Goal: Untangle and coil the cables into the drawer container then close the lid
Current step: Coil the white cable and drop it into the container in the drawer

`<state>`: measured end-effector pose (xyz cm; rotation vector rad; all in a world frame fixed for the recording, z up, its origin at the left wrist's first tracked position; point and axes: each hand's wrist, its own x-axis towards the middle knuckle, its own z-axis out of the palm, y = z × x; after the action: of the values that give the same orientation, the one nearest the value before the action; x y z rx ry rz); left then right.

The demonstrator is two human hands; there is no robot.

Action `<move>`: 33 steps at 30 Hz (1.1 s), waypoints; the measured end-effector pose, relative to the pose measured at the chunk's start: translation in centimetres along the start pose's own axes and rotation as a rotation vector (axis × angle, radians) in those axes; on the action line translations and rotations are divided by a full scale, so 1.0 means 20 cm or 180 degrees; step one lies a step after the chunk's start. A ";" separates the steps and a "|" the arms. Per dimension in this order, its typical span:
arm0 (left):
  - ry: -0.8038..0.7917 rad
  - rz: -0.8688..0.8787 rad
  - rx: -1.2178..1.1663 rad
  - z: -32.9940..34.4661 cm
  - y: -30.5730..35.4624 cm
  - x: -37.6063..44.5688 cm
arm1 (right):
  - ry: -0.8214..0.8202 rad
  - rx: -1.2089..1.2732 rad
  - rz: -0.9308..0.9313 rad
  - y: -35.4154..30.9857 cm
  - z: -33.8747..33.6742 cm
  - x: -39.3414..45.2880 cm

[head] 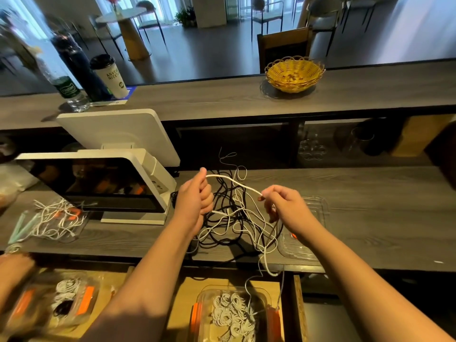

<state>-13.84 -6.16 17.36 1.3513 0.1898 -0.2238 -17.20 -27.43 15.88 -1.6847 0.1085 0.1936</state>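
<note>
A tangle of black and white cables [234, 218] lies on the grey counter in front of me. My left hand [195, 198] grips a white cable [234, 182] in a fist, and my right hand [283, 206] pinches the same cable a short way along, so a span hangs raised between them. Below the counter edge, a clear drawer container [234, 314] with orange latches holds coiled white cable. A white strand trails from the tangle down into it. Its clear lid [306, 238] lies on the counter under my right wrist.
A white point-of-sale screen [98, 186] stands left of the tangle. More white cables in a clear tray [56, 220] lie at the far left. Another person's hand [14, 265] and a second container [64, 299] are at lower left. A yellow basket [294, 72], cup and bottles sit on the upper shelf.
</note>
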 end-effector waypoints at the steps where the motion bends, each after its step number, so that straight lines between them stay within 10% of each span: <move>1: -0.0070 -0.0071 0.0310 0.01 0.01 -0.02 | -0.0100 0.0024 0.0025 0.00 0.01 -0.01; 7: -0.0548 -0.0443 0.1675 0.09 0.03 -0.13 | -0.0479 -0.0163 -0.0354 -0.02 0.08 -0.09; 18: -0.0103 -0.0141 -0.1224 0.27 -0.04 -0.31 | -0.0185 -0.0104 -0.0464 0.03 0.15 -0.24; 33: 0.0336 -0.0220 -0.1013 0.33 -0.09 -0.37 | -0.0288 -0.0283 -0.0511 0.08 0.19 -0.36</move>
<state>-21.46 -12.55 19.08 1.0416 0.3467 -0.1719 -24.83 -24.12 15.25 -1.7613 -0.1042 0.1555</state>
